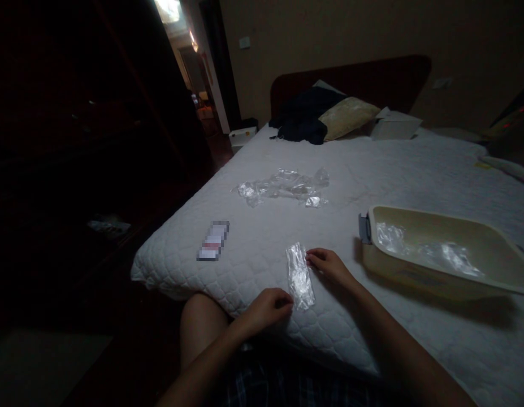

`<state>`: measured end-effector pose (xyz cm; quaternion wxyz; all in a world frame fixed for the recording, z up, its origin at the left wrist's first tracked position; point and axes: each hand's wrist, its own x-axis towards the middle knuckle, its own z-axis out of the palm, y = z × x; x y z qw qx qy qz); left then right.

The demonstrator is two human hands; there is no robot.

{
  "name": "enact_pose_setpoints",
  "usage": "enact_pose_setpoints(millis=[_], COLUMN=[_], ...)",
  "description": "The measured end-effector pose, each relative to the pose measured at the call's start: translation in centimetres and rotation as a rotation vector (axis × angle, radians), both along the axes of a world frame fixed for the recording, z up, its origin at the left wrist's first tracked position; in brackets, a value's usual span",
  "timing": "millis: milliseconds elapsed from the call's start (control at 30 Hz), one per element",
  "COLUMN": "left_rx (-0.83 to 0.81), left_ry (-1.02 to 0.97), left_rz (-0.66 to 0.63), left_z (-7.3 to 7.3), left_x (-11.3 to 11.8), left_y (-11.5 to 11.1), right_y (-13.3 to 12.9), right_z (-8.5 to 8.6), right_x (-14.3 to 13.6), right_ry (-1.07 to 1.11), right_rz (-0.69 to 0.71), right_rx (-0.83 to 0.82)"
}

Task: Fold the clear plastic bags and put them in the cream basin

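Observation:
A clear, shiny plastic bag (301, 277), flattened into a narrow strip, lies on the white quilted bed near its front edge. My right hand (327, 263) pinches the strip's upper right edge between thumb and fingertips. At the lower left edge, the curled fingers of my left hand (272, 307) close on the plastic. Farther back on the bed spreads a loose heap of crumpled clear plastic bags (282, 186). To the right, a beige plastic bin (418, 282) with a grey side latch holds more flattened clear plastic.
A phone-like item (213, 241), blurred out, lies left of my hands. Dark cloth (302, 116), a yellowish pillow (350, 117) and a white box (396, 125) are by the headboard (350, 79). The bed's left edge drops to a dark floor. My knee (202, 322) touches the front.

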<state>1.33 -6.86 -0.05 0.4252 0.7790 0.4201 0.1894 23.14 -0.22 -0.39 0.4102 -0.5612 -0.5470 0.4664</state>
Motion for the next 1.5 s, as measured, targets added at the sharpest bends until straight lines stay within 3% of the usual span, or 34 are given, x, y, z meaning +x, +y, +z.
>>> enact_pose_setpoints(millis=[167, 300, 400, 567, 900, 1233, 1500], left_rx=[0.465, 0.921, 1.065, 1.091, 0.999, 0.954, 0.942], left_ry=[0.238, 0.317, 0.321, 0.377, 0.294, 0.275, 0.293], left_rz=[0.056, -0.057, -0.165, -0.207, -0.105, -0.043, -0.048], left_z=[0.2, -0.4, -0.9, -1.6, -2.2, -2.7, -2.6], left_x=[-1.2, -1.7, -1.3, -0.5, 0.0, 0.7, 1.0], left_y=[1.0, 2.7, 3.6, 4.5, 4.8, 4.9, 4.8], right_y=[-2.5, -4.9, -5.9, -6.3, -5.2, -4.3, -4.6], right_z=[0.7, 0.4, 0.0, -0.3, -0.3, -1.3, -1.0], right_x=[1.6, 2.7, 2.6, 1.9, 0.9, 1.2, 0.8], right_ry=[-0.487, -0.723, -0.83, -0.879, -0.966, -0.973, -1.034], right_rz=[-0.025, 0.205, 0.352, 0.394, 0.365, 0.354, 0.37], right_rx=[0.457, 0.73, 0.846, 0.94, 0.981, 0.934, 0.914])
